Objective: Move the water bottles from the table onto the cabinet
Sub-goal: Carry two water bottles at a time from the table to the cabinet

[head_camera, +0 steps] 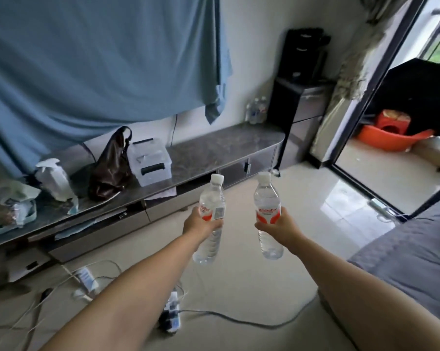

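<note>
I hold two clear water bottles with white caps and red-and-white labels out in front of me, above the tiled floor. My left hand (pixel 199 224) grips the left bottle (pixel 212 198) around its middle; it tilts slightly. My right hand (pixel 281 228) grips the right bottle (pixel 267 196), which stands nearly upright. Ahead runs a long low cabinet (pixel 213 150) with a dark marbled top. At its far right end, against the wall, several more water bottles (pixel 256 110) stand together.
On the cabinet's left part sit a brown leather bag (pixel 110 168), a clear plastic box (pixel 150 163), a spray bottle (pixel 53 178) and crumpled packaging. Power strips and cables (pixel 172 312) lie on the floor. A grey sofa (pixel 411 262) is at right, a black stand (pixel 300 107) beyond the cabinet.
</note>
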The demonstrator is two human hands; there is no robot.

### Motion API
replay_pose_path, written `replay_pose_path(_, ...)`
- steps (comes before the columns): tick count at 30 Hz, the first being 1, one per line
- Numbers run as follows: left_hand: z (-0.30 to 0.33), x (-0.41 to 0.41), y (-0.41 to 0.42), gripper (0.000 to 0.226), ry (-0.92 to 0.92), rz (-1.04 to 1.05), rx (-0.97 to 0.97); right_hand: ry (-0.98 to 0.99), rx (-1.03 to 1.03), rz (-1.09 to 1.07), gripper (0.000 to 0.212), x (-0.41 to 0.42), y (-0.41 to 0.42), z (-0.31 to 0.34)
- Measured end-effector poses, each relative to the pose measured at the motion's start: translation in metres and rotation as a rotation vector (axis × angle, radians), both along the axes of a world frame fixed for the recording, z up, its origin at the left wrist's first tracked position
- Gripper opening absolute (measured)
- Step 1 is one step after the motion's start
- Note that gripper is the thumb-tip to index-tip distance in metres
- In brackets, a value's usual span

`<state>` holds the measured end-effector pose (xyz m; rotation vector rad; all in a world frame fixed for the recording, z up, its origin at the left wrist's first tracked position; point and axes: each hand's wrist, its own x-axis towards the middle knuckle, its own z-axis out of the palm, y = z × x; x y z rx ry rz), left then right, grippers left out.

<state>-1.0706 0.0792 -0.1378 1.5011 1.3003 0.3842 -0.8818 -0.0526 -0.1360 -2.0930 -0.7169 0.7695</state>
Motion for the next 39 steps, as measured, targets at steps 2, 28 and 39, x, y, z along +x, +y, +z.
replay_pose_path(2, -0.001, 0.045, -0.002, 0.066, -0.013, -0.037, -0.005, 0.003, -0.011, -0.029, 0.062, 0.036, -0.005, 0.0)
replay_pose_path(28, 0.0, 0.443, 0.26, 0.04, -0.105, -0.199, -0.111, 0.047, -0.051, -0.136, 0.059, 0.398, 0.229, 0.01)
replay_pose_path(39, -0.028, 0.608, 0.378, 0.047, 0.028, -0.112, -0.118, 0.067, -0.071, 0.009, 0.058, 0.576, 0.364, -0.019)
